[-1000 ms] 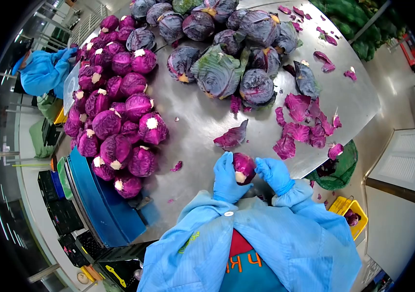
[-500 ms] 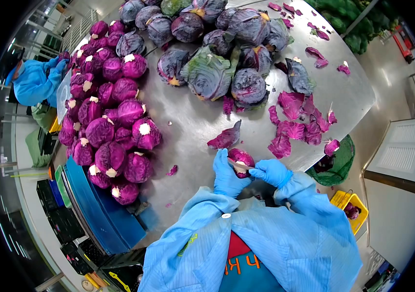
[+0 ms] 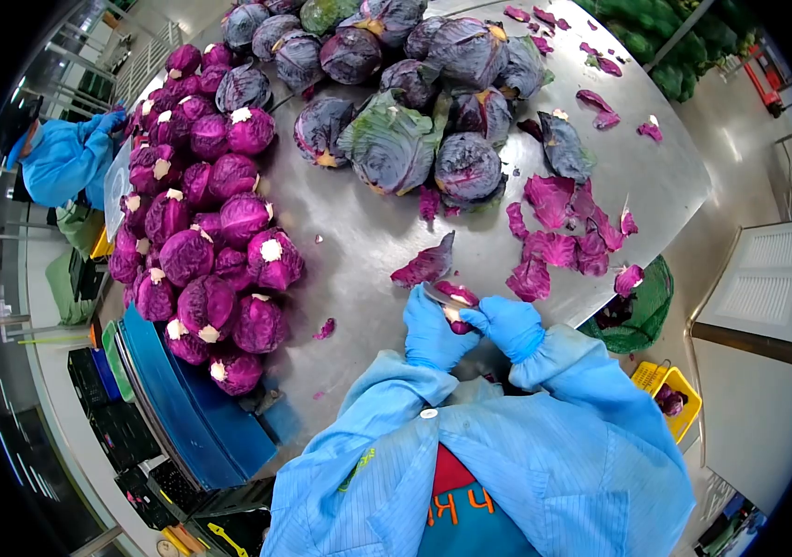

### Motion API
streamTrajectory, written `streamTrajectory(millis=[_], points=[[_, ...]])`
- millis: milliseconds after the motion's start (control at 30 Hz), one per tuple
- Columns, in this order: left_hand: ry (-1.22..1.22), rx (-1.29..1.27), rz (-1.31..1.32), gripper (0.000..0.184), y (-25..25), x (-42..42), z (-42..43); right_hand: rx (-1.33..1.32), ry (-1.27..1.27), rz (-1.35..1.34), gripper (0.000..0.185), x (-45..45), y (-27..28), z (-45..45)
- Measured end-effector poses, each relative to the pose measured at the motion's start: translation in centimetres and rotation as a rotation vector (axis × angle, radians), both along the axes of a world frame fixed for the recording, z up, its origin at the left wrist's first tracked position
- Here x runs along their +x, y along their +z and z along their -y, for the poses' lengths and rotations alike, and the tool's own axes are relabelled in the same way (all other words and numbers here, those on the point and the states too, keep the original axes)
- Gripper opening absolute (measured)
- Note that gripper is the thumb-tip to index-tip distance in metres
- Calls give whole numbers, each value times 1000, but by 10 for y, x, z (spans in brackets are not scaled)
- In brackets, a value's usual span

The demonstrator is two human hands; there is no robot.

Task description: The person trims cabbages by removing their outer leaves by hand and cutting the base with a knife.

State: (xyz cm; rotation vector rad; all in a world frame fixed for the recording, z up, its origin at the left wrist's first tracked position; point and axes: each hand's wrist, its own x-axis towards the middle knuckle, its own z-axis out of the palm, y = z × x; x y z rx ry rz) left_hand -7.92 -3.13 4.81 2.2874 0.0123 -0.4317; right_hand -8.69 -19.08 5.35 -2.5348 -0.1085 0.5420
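Note:
My left hand, in a blue glove, is closed round the side of a small red cabbage above the table's near edge. The cabbage's pale cut stem end faces me. My right hand, gloved too, grips a knife, whose handle is hidden in the fingers. The thin blade lies across the cabbage, its tip close to my left fingers. Just beyond the hands a loose purple leaf rests on the metal table.
Trimmed red cabbages are heaped at left, and untrimmed dark cabbages at the back. Loose leaves lie at right. Beyond the right edge are a green net basket and a yellow basket. A person in blue is at far left.
My right hand has shifted left, closer to the cabbage, and the knife blade has moved up and left across it. My left hand still holds the cabbage.

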Motion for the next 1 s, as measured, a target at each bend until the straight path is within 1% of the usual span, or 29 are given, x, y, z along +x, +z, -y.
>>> streamTrajectory(millis=[67, 100, 167, 200, 267, 367, 433, 467, 567, 633, 667, 700, 733, 800, 833, 900, 933, 967, 1000], points=[[46, 56, 79, 116, -3, -4, 2, 45, -54, 219, 53, -10, -27, 0], [74, 87, 120, 114, -5, -5, 3, 130, -113, 175, 52, -13, -31, 2], [23, 140, 175, 114, -9, -7, 3, 301, -238, 77, 50, -20, -37, 4], [-11, 164, 206, 115, -9, -6, 3, 339, -271, 74, 51, -21, -39, 3], [-12, 165, 179, 117, -7, -5, 6, 405, -339, 68, 54, -24, -41, 4], [-12, 178, 180, 119, -7, -4, 7, 531, -511, -19, 51, -19, -36, 0], [-40, 214, 170, 119, -9, -2, 7, 637, -542, -61, 48, -20, -39, 1], [-24, 185, 166, 120, -7, -3, 6, 691, -563, -82, 47, -21, -40, 2], [14, 114, 127, 120, -1, -7, 3, 419, -461, -33, 40, -10, -17, 16], [37, 87, 58, 121, 2, -8, 1, 438, -314, 137, 49, 6, 11, 8], [-29, 137, 26, 121, 5, -7, 1, 444, -239, 223, 57, 12, 18, 5], [-96, 189, -3, 120, 10, -5, 1, 443, -151, 26, 68, 16, 11, 9], [-161, 241, -30, 120, 18, 0, 2, 411, -72, 7, 65, 19, 9, 16], [-205, 349, -10, 110, 38, 11, 6, 349, 92, -41, 59, 27, 12, 22], [-224, 404, -6, 105, 43, 13, 9, 344, 141, -28, 47, 31, 26, 18], [-233, 324, -71, 96, 14, 16, 16, 199, 114, 2, 45, 25, 25, 9], [-243, 282, -101, 92, 8, 20, 22, 122, 96, 19, 44, 24, 25, 6], [-269, 377, -82, 84, 6, 15, 25, 136, 50, -6, 34, 26, 27, 6], [-268, 366, -78, 84, 10, 15, 27, 141, 25, -28, 34, 26, 26, 8]])
